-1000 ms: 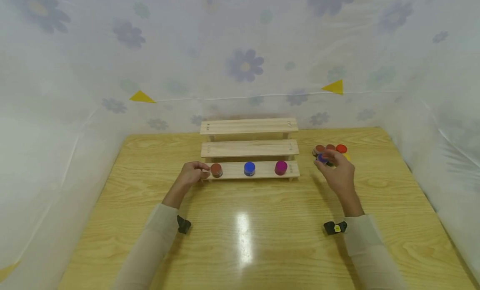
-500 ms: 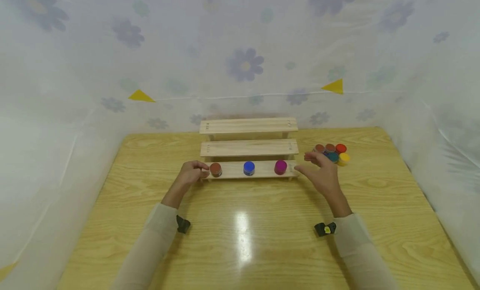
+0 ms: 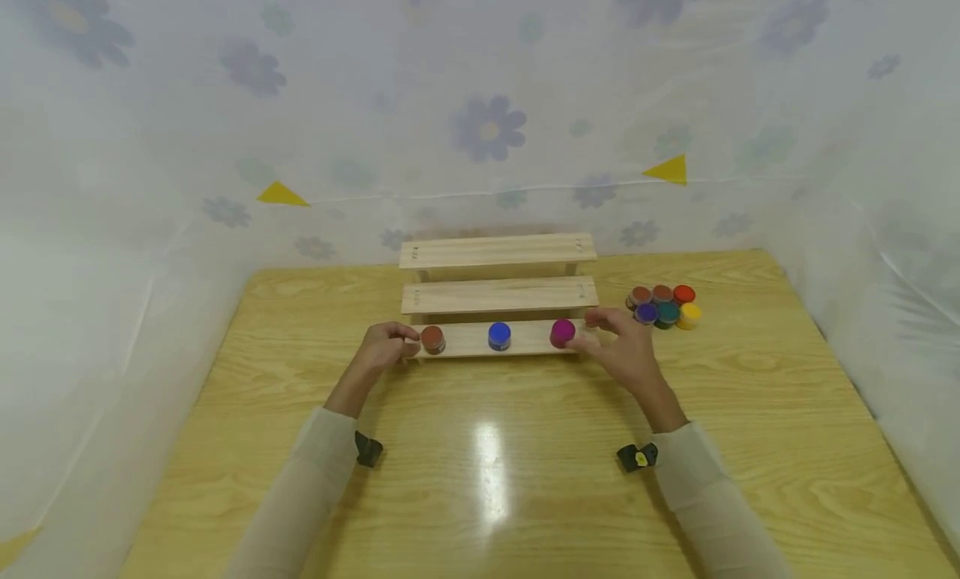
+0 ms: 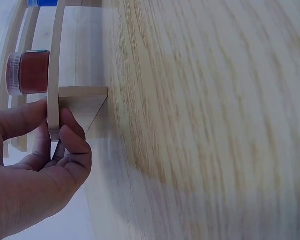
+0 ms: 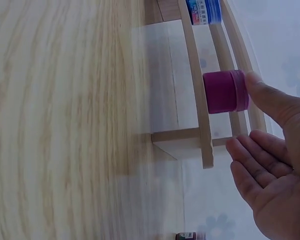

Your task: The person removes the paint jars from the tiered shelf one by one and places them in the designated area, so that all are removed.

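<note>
The left end of the lowest board of a three-step wooden rack (image 3: 465, 346) is pinched by my left hand (image 3: 381, 347), the thumb above and curled fingers below in the left wrist view. Beside that hand a brown paint jar (image 4: 34, 73) stands on the board. A blue paint jar (image 3: 498, 336) is at the middle and a magenta paint jar (image 5: 225, 92) near the right end. My right hand (image 3: 626, 350) is at this right end, holding nothing. Its thumb tip is right at the magenta jar's lid in the right wrist view, fingers loosely spread.
Right of the rack, several paint jars stand grouped on the wooden table (image 3: 420, 462), among them a red jar (image 3: 683, 295), a yellow jar (image 3: 689, 316), a green jar (image 3: 667, 315) and a purple jar (image 3: 646, 313). A flower-patterned sheet (image 3: 360, 121) hangs behind.
My right hand has let go of the purple jar among the grouped jars and moved left to the magenta jar. My left hand has stayed at the rack's left end.
</note>
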The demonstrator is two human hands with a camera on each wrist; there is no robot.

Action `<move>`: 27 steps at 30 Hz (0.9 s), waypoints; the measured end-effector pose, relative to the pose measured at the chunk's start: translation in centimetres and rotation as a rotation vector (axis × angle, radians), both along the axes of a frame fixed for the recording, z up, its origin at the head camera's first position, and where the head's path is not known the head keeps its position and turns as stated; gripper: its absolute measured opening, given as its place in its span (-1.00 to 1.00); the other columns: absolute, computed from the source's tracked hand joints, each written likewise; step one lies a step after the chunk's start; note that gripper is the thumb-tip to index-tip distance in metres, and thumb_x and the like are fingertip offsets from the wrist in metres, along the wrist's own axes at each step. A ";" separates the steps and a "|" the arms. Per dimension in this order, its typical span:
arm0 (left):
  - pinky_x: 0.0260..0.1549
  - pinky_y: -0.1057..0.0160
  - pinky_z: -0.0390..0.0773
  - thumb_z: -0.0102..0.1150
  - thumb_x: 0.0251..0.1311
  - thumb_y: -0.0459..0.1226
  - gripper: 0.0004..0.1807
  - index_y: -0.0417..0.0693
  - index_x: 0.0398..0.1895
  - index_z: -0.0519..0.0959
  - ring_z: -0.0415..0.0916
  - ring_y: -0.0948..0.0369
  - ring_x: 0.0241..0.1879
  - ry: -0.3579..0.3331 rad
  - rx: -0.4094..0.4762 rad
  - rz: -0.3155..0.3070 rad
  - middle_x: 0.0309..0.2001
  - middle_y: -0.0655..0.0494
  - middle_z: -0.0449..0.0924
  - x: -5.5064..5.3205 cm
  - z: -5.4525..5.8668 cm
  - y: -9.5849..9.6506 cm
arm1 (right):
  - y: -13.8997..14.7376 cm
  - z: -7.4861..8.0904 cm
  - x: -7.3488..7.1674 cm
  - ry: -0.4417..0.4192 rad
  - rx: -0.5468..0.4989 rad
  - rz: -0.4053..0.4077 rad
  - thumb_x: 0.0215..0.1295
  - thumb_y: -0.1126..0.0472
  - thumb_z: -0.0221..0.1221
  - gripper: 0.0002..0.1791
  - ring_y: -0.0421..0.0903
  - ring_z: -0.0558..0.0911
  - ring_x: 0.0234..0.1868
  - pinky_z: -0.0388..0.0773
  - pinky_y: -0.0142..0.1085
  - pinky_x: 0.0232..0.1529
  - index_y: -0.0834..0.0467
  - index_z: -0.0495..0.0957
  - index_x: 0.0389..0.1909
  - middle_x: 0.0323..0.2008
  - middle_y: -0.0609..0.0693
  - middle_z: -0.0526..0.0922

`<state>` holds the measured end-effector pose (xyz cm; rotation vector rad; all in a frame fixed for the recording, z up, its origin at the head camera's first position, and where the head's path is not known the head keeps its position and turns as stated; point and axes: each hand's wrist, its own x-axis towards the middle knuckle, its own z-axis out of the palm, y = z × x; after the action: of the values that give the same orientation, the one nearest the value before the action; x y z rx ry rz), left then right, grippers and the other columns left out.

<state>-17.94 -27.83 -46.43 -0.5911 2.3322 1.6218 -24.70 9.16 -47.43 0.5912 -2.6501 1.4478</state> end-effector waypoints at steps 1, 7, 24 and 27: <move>-0.35 0.23 0.50 0.15 0.19 -0.38 -0.80 -0.26 -0.12 0.53 0.39 0.16 -0.40 0.000 0.003 0.004 -0.43 0.12 0.36 0.0 -0.1 0.0 | -0.1 0.0 0.1 -0.004 -0.001 0.001 -0.12 0.12 0.49 -0.39 0.17 0.60 -0.02 0.46 0.08 0.09 0.24 0.57 0.00 -0.10 0.21 0.64; -0.36 0.22 0.51 0.16 0.20 -0.38 -0.80 -0.26 -0.12 0.53 0.39 0.15 -0.41 0.001 0.005 0.011 -0.46 0.11 0.35 0.0 -0.1 0.1 | -0.9 -0.1 0.2 -0.044 0.016 0.010 -0.10 0.07 0.48 -0.43 0.10 0.61 -0.05 0.51 0.03 0.02 0.21 0.58 -0.04 -0.09 0.16 0.65; -0.32 0.20 0.51 0.15 0.19 -0.39 -0.80 -0.25 -0.12 0.53 0.39 0.15 -0.39 0.003 0.009 0.007 -0.41 0.10 0.36 0.1 0.0 0.1 | -1.6 -0.4 0.2 0.001 0.056 0.027 -0.06 0.08 0.45 -0.54 0.05 0.64 -0.14 0.57 -0.05 -0.13 0.19 0.62 -0.14 -0.16 0.13 0.69; -0.31 0.19 0.51 0.15 0.18 -0.39 -0.80 -0.26 -0.12 0.53 0.39 0.14 -0.38 -0.002 0.015 0.009 -0.40 0.10 0.37 0.2 0.1 0.1 | -1.7 -0.5 0.2 0.004 0.057 0.025 -0.06 0.09 0.45 -0.56 0.04 0.65 -0.16 0.58 -0.06 -0.15 0.18 0.62 -0.15 -0.17 0.12 0.69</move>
<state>-17.77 -27.70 -46.31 -0.6012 2.3168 1.6403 -24.52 7.50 -47.92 0.6339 -2.6985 1.3802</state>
